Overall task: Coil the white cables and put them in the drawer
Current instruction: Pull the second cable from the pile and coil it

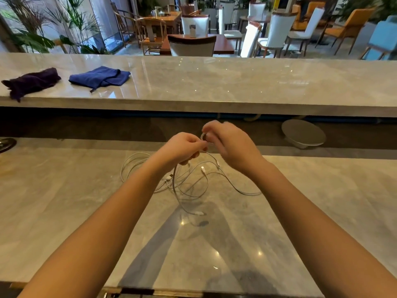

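both hands are raised over the far edge of the near counter (64,190), a pale marble slab with grey veining. the left hand (182,148) has its fingers curled, and its thumb and forefinger pinch a strand of the white cables (193,183). the right hand (232,145) is just beside it, fingertips bunched round a small tight loop (203,137) of the same cable, so both grips are narrow and holding cable. a strand drops from the left hand toward the near counter, and the rest lies in a loose tangle on the counter's middle, under the hands and a little nearer the person.

the cables are thin, white and soft-looking (more than one, since several small white plugs show). slack round loops spread toward the counter's left and a long bow runs toward its right. one plug end (198,213) is the nearest part to the person; whether it rests on the near counter or hangs just above it cannot be told.

beyond the near counter and higher stands a second marble ledge (214,87). on its left part lie a folded blue cloth (101,78) and a crumpled dark purple cloth (32,82). in the dark gap between the near counter and that ledge, toward the right, sits a tilted round grey disc (303,133). farther off stand chairs (192,46).
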`<action>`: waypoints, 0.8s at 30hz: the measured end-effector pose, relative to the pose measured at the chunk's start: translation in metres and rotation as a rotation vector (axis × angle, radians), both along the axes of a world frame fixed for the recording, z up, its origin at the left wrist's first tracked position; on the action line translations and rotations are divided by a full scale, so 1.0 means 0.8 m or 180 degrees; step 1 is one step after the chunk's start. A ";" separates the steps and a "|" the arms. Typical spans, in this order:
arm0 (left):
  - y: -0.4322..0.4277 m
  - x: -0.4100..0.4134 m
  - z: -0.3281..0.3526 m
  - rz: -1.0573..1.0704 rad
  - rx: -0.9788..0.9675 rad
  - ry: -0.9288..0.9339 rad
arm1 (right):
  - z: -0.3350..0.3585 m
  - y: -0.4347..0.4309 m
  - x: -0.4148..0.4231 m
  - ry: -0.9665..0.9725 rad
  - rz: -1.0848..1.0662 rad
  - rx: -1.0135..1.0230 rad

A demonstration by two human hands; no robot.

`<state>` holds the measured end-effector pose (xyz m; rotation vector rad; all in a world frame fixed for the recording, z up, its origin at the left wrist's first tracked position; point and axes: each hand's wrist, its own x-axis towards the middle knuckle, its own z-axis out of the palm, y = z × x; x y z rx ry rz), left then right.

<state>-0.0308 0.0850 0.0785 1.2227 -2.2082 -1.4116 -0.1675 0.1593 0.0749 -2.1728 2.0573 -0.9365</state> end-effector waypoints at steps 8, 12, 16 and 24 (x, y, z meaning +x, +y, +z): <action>-0.006 0.033 0.017 -0.0365 0.0655 0.0655 | -0.003 0.003 -0.034 0.0511 -0.0664 0.0237; -0.001 0.015 0.027 -0.0545 0.0123 0.0491 | 0.016 -0.001 -0.008 -0.0089 0.0517 0.0802; -0.009 0.017 0.033 -0.0514 -0.0006 0.0975 | 0.018 -0.007 -0.021 -0.1542 0.0535 0.0791; -0.045 0.060 -0.026 -0.1028 0.1524 0.2203 | -0.005 -0.018 -0.072 -0.2518 -0.0275 0.0546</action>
